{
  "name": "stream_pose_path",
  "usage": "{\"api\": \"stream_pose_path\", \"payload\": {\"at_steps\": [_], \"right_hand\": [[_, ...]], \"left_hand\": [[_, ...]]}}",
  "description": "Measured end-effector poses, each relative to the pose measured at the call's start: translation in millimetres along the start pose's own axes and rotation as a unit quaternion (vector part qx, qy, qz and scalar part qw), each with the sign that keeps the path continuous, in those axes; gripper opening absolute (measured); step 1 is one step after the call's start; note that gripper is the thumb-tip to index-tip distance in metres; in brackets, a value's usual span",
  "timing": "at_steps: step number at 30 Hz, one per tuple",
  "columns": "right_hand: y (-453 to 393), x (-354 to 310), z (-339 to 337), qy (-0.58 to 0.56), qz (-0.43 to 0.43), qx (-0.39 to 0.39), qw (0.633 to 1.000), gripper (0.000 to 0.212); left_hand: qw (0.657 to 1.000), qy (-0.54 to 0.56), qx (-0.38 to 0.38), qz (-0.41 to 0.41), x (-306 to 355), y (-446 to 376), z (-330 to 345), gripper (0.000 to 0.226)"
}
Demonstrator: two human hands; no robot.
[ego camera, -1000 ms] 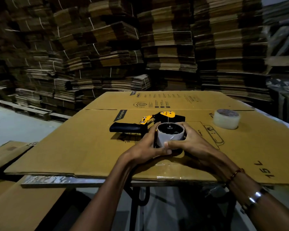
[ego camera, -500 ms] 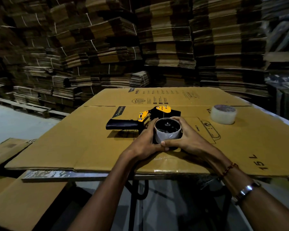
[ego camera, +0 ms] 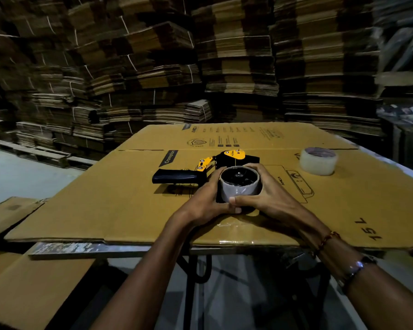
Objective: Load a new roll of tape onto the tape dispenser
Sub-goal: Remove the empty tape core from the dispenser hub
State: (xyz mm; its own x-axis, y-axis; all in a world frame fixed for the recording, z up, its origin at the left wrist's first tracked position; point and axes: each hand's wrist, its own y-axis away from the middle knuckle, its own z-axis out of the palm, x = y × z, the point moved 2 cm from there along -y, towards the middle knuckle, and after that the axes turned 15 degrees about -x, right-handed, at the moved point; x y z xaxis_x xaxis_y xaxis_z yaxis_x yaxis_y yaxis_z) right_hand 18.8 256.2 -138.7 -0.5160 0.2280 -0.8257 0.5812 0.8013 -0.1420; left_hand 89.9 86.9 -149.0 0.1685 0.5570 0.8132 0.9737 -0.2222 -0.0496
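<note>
Flattened cardboard sheet [ego camera: 105, 198] is covering the table; bundled cardboard stacks [ego camera: 134, 67] are lining the dim room. Left hand [ego camera: 203, 203] and right hand [ego camera: 270, 198] are cupping the tape roll [ego camera: 240, 186], fingers curled round it, on the dispenser [ego camera: 224, 160]. Spare roll [ego camera: 318, 161] is sitting well apart at right.

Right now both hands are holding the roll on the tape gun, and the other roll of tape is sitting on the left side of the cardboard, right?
Not quite. The other roll of tape sits on the right side of the cardboard, as the head view shows. Both the left hand and right hand do hold the roll on the tape gun.
</note>
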Motion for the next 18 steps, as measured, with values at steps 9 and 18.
{"api": "stream_pose_path", "payload": {"at_steps": [9, 18], "right_hand": [[0.8, -0.3, -1.7, 0.027, -0.003, -0.015, 1.000, 0.089], [1.0, -4.4, 7.0, -0.023, 0.002, -0.008, 1.000, 0.112]], "left_hand": [[1.000, 0.000, 0.016, 0.013, 1.5, 1.1, 1.9, 0.099], [0.999, -0.027, 0.037, -0.008, -2.9, -0.4, 4.7, 0.101]]}}
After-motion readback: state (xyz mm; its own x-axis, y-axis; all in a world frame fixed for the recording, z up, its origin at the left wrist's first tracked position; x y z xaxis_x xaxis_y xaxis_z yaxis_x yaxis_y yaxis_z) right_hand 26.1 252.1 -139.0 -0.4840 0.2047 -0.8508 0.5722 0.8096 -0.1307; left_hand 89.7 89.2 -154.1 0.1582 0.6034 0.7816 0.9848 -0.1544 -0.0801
